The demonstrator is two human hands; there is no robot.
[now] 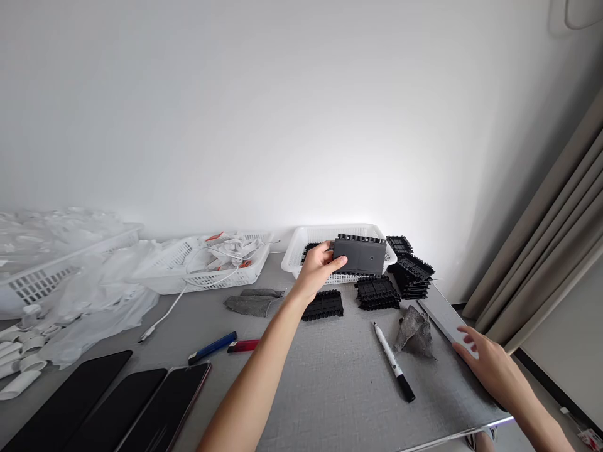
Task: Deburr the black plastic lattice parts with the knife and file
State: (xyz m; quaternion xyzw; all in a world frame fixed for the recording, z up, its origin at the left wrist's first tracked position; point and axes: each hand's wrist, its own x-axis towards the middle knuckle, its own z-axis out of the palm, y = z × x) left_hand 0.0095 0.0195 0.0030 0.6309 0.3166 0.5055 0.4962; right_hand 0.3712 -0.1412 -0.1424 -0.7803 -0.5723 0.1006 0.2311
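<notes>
My left hand (pixel 316 270) is closed on a flat black plastic tray (pixel 360 256) with a toothed edge, thumb on its face. It is held up in front of a white plastic basket (pixel 294 248), partly hiding it. Below and beside it on the table lie similar black trays: a single one (pixel 325 305), a small pile (pixel 377 293) and a taller stack (pixel 413 276). My right hand (pixel 492 364) is at the table's right edge, fingers apart and holding nothing. Nearest to it are a crumpled grey cloth (pixel 414 333) and a white marker (pixel 392 358) with a black cap.
Three dark phones (pixel 162 408) lie at the front left. Near them are a blue lighter (pixel 211 347) and a red lighter (pixel 242 346). Another grey cloth (pixel 254 302) lies behind. A basket of cables (pixel 211 282) and plastic bags (pixel 98 307) stand along the wall.
</notes>
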